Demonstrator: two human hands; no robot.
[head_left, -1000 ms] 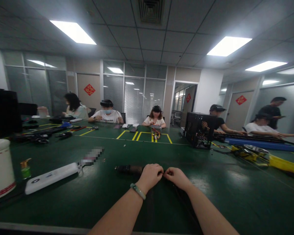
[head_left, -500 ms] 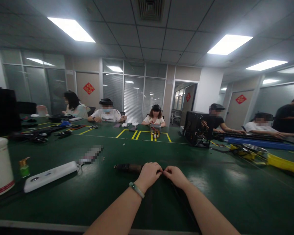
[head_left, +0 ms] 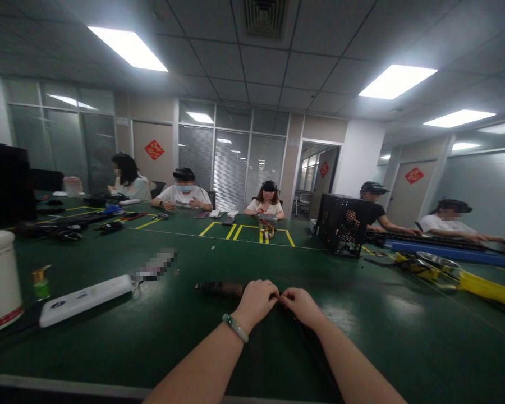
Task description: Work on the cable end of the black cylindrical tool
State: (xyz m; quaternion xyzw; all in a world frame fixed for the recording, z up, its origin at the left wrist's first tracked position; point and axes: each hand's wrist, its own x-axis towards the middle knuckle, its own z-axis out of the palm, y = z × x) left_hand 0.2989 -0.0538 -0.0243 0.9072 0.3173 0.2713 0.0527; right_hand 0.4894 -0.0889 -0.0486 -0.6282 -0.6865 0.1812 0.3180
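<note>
Change: both hands sit where they were near the table's near edge; only the view has tilted slightly, and the standing person at far right has left.
Left hand (head_left: 257, 299): fingers curled together, pinching something small where it meets the other hand; green bracelet (head_left: 236, 327) on the wrist.
Right hand (head_left: 302, 303): fingers closed, tips touching the left hand's.
Dark tool (head_left: 219, 289): lies on the table (head_left: 404, 336), just left of the left hand, its end hidden behind it.
White power strip (head_left: 84, 299): toward the left edge.
</note>
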